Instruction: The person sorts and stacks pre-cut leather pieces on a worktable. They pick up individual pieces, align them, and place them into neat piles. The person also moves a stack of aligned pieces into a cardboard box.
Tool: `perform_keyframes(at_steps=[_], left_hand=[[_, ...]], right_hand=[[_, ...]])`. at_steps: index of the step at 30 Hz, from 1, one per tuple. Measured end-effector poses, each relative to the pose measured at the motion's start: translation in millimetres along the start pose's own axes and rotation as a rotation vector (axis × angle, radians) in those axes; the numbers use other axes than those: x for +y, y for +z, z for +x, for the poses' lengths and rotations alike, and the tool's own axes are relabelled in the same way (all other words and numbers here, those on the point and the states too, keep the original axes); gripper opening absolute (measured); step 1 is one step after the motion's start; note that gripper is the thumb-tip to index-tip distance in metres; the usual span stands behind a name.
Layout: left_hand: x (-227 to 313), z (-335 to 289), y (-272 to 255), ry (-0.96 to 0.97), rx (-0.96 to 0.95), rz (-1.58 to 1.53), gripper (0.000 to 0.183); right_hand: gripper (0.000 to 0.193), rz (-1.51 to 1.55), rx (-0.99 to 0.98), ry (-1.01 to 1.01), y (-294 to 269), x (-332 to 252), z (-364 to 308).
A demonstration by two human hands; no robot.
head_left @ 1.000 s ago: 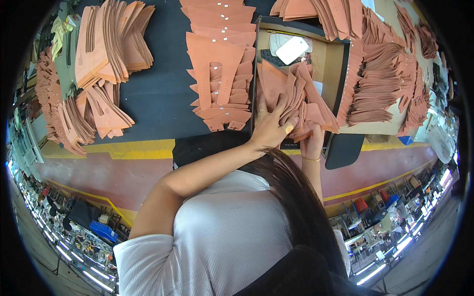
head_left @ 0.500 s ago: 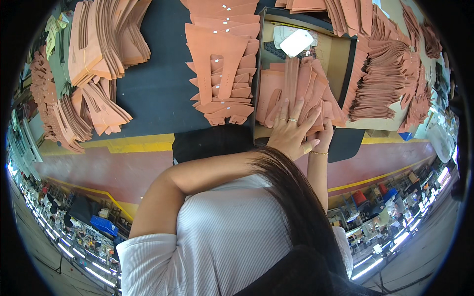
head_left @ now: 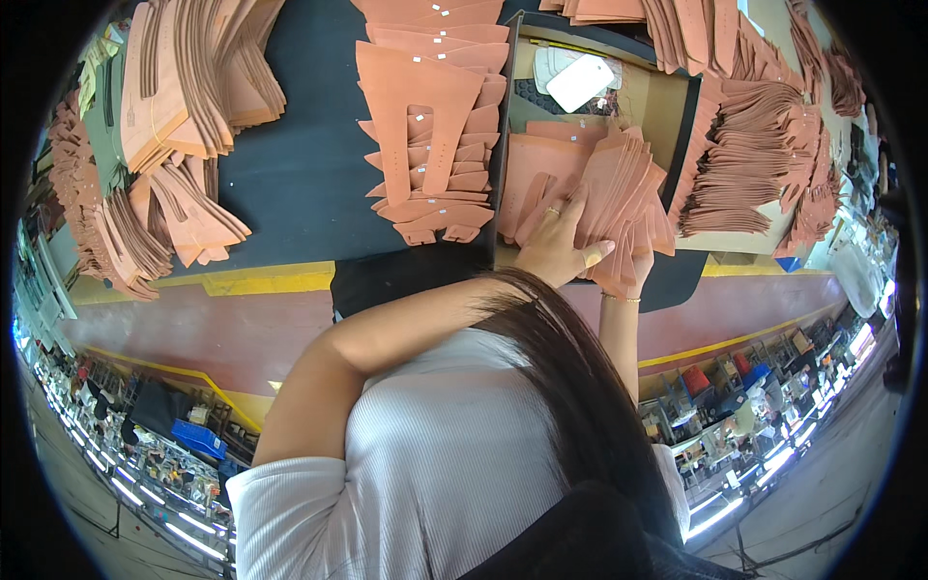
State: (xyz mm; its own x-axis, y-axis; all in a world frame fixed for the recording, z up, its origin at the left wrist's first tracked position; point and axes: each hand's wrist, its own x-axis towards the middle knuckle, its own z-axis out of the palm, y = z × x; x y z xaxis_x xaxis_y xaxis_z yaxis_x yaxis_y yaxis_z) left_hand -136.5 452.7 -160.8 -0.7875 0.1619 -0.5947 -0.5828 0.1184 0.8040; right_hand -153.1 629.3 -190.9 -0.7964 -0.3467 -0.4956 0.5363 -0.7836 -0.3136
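A fanned bundle of tan leather pieces (head_left: 619,188) stands tilted up inside a shallow dark-edged box (head_left: 509,106). My right hand (head_left: 635,275) grips its lower right end, with most of the fingers hidden behind the leather. Against its left side is my left hand (head_left: 556,242), fingers bent round the edge and thumb across the lower front. More flat leather cut-outs (head_left: 529,169) lie in the box, left of the bundle and under it. Small white stickers mark some of them.
Overlapping slotted leather pieces (head_left: 387,116) form a column on the dark tabletop (head_left: 290,184). Upright leather stacks (head_left: 184,87) stand at the left, and long rows (head_left: 739,159) at the right. A white rounded rectangular object (head_left: 580,84) lies at the box's far end.
The leather pieces under my hands have been gathered and raised into a tilted bundle. My left hand has slid from flat on top to the bundle's left side.
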Motion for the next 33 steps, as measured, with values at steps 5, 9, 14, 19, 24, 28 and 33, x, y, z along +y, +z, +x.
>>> perform_keyframes(at_steps=[5,9,14,19,24,28,33], left_hand=[[11,-4,-2,0.020,-0.068,0.150,0.092],[12,-6,4,0.089,0.018,0.257,0.092],[10,-6,8,0.039,0.008,0.338,0.091],[3,9,-6,0.128,0.090,0.127,0.084],[3,24,-3,0.143,0.130,-0.332,0.086],[11,33,-7,0.079,0.152,-0.264,0.095],[18,32,-20,-0.013,0.074,-0.337,0.090]], right_hand=[[0.047,-0.036,0.196,-0.059,2,1,-2],[0.046,-0.001,0.191,-0.047,9,1,-3],[0.044,-0.120,0.408,-0.117,12,3,-3],[0.044,-0.210,0.387,-0.119,-5,1,-5],[0.047,-0.622,0.473,-0.135,-24,5,-15],[0.058,-1.065,0.189,0.005,-17,10,-36],[0.090,-1.554,0.035,0.300,15,12,-37]])
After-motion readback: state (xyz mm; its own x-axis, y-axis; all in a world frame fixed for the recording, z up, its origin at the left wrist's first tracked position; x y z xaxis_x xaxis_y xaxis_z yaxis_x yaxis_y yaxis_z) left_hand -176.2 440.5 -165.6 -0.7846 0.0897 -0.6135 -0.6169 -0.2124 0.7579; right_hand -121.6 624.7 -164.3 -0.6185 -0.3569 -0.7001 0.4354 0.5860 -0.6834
